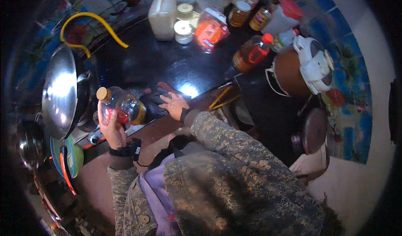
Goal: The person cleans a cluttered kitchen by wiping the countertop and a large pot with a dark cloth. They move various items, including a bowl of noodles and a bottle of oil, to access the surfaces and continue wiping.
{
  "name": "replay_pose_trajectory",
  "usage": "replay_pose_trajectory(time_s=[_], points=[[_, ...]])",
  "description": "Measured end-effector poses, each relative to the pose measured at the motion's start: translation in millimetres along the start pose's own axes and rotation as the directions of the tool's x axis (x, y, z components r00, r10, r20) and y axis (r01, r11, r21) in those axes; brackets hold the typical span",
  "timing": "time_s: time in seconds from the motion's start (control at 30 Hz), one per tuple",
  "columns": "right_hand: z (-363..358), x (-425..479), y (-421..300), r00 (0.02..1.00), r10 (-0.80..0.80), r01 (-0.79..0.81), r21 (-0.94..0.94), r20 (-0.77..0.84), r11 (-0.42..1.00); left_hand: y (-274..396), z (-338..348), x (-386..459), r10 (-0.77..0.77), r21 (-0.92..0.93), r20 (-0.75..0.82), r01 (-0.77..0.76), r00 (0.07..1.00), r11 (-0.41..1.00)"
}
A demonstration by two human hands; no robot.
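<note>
My left hand grips a clear plastic bottle by its red handle. The bottle lies tilted on its side, with a cork-like round cap towards the upper left and a yellow label near its base. To the right of the bottle, my right hand is spread over the front part of the dark countertop, fingers apart, with nothing seen in it. Whether its fingertips touch the surface cannot be told. A dark reflection shows beside the fingers.
A steel wok stands at the left by a yellow hose. At the back are a white jug, jars and an orange packet. Right of them stand a red-capped oil bottle and a brown-and-white cooker.
</note>
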State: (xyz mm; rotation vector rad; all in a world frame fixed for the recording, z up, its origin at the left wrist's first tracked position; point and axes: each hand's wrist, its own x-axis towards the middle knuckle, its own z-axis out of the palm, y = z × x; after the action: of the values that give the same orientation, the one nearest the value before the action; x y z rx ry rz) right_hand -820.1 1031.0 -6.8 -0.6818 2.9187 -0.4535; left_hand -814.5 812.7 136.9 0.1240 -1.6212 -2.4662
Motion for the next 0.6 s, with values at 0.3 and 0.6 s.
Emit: replay_pose_trajectory(time_s=[0.3,0.6], points=[[-92.1,-139.5,98.5,0.635,0.758,-0.591,0.536,-0.152,0.603,-20.9,26.2,40.0,-0.031,-0.087,0.224,0.051,0.974,0.995],[-38.8,-406.4,238.0,-0.105,0.968,-0.695,0.714,-0.226,0.092,-57.1,46.8,44.9,-0.111,0.013,0.197,0.11,0.974,0.994]])
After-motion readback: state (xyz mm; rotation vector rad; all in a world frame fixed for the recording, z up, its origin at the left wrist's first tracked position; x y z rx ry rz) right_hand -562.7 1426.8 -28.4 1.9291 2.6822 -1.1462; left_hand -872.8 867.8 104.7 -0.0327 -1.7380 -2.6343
